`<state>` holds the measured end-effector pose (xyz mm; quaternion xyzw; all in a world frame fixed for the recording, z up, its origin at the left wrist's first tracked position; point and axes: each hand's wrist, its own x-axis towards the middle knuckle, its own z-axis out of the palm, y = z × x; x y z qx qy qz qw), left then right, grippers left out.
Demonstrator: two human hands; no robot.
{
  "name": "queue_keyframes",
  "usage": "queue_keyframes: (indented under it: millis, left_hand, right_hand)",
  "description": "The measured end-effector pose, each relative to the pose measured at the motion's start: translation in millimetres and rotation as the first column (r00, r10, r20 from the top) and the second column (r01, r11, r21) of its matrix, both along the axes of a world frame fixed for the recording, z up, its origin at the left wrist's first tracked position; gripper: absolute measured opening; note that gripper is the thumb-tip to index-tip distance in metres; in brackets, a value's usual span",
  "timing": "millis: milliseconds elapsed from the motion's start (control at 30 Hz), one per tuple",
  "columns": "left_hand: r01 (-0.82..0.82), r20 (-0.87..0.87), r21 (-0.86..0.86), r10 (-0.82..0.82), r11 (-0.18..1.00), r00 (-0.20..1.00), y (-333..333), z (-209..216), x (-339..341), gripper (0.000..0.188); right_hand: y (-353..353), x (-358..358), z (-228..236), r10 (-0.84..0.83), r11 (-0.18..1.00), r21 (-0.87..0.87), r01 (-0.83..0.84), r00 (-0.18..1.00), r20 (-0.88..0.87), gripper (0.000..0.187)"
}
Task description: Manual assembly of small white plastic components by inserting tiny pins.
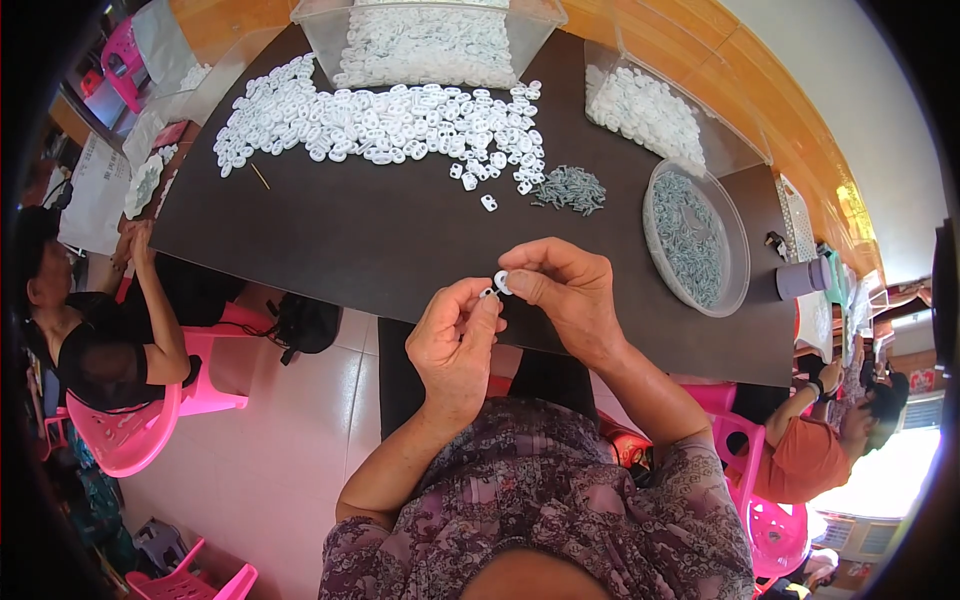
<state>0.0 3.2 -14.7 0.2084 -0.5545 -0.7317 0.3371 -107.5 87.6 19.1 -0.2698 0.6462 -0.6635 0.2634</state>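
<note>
We held one small white plastic ring (502, 282) above the tabletop (380, 240) edge, left hand (455, 345) and right hand (560, 295) fingers both pinching it; assembly step, judged: next requires careful alignment

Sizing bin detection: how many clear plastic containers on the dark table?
3. A rectangular tub of white parts at the far edge, a rectangular tub of white parts at far right, and a round tub of grey parts beside it. More may sit off-frame.
</note>
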Motion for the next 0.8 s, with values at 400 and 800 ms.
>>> queue_keyframes:
  millis: [400,800]
  left_hand:
    - [0.02,-0.042,-0.012,-0.021,1.0,0.999,-0.4,-0.9,-1.1,0.024]
    - [0.142,-0.074,0.151,-0.132,0.978,0.989,-4.3,0.8,0.3,0.026]
  right_hand:
    - [1.3,2.6,-3.5,0.022,0.999,-0.021,-0.024,0.997,-0.075,0.012]
    - [-1.0,3.2,-2.3,0.024,0.999,-0.025,-0.024,1.0,0.016,0.008]
